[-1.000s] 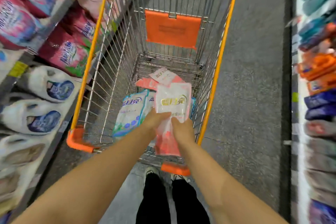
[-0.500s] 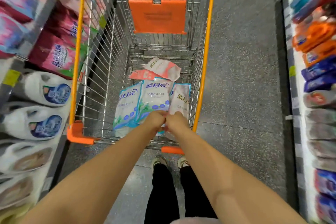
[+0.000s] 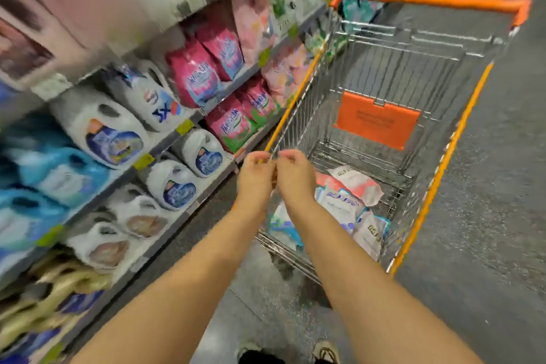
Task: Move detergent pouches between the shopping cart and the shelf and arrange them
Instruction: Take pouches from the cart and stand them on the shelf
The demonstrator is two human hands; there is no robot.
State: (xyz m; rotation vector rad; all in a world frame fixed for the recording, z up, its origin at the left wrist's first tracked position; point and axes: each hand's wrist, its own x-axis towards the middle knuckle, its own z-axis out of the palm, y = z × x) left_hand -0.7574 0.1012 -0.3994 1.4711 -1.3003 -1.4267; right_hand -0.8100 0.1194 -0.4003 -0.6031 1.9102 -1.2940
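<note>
I see both bare hands raised side by side in front of the near left corner of the silver wire shopping cart with orange rails (image 3: 437,174). The left hand (image 3: 256,177) and the right hand (image 3: 294,174) are almost touching, fingers curled inward with the fingertips pinched together; motion blur prevents me from telling whether anything is held between them, and no pouch is visible in either grasp. The detergent pouches lie flat on the cart floor: a white-and-blue pouch (image 3: 342,204) near the centre, a white-and-coral pouch (image 3: 359,183) just behind it and partly overlapped, and a further white pouch with blue edging (image 3: 370,235) at the near right corner. A folded orange plastic child-seat flap (image 3: 376,122) hangs against the far cart wall. The shelf unit (image 3: 189,127) stands immediately to the left of the cart. It carries white detergent jugs with blue labels (image 3: 112,139), blue jugs (image 3: 56,174) and magenta-pink standing pouches (image 3: 195,80) on its tiers. The grey speckled floor (image 3: 487,230) extends to the right.
</note>
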